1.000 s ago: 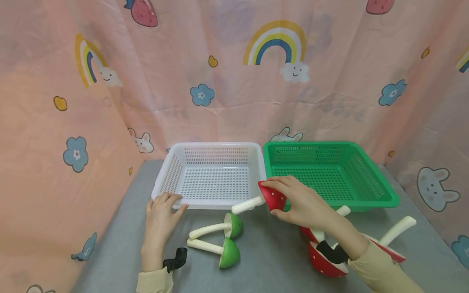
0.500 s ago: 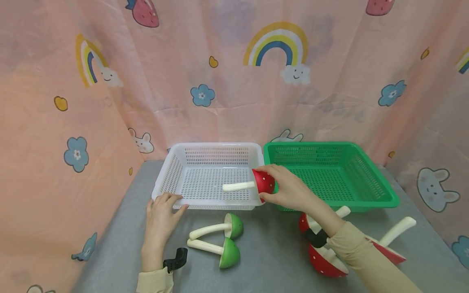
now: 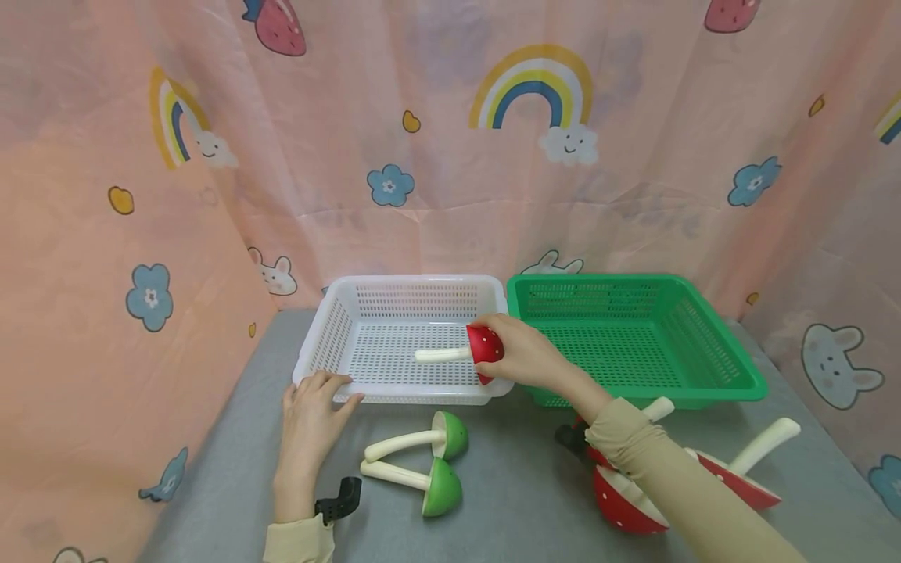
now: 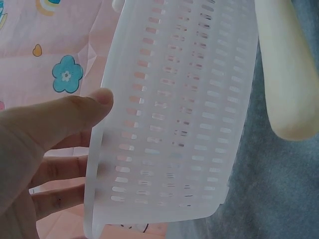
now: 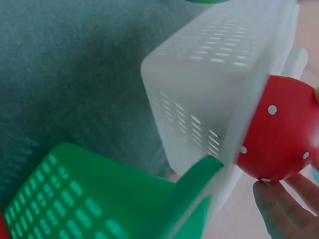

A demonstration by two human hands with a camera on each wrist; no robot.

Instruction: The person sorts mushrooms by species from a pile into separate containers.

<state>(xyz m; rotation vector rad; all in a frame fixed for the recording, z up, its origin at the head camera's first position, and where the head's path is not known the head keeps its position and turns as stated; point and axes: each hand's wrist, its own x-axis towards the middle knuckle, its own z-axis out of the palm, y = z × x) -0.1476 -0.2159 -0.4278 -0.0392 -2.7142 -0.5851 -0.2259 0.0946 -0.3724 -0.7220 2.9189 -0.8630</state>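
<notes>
My right hand (image 3: 524, 353) grips a toy mushroom (image 3: 484, 344) by its red, white-dotted cap. Its pale stem points left, over the inside of the white basket (image 3: 401, 395) near that basket's right end. Close up in the right wrist view, the red cap (image 5: 281, 127) overlaps the white rim, with fingertips (image 5: 279, 209) against it. My left hand (image 3: 313, 414) holds the white basket's front rim at the left corner. From the left wrist, the thumb (image 4: 75, 112) shows on the near side of the rim and the other fingers pass behind it.
Two toy mushrooms with green caps (image 3: 443, 489) lie before the white basket. A green basket (image 3: 728, 375) stands right beside it. Several red-capped mushrooms (image 3: 622, 504) lie at the front right, partly hidden by the right sleeve (image 3: 690, 477). A patterned pink curtain (image 3: 450, 188) hangs behind.
My right hand has carried the red mushroom left and away from me, from the white basket's front right corner to over its inside. My left hand has stayed on the rim.
</notes>
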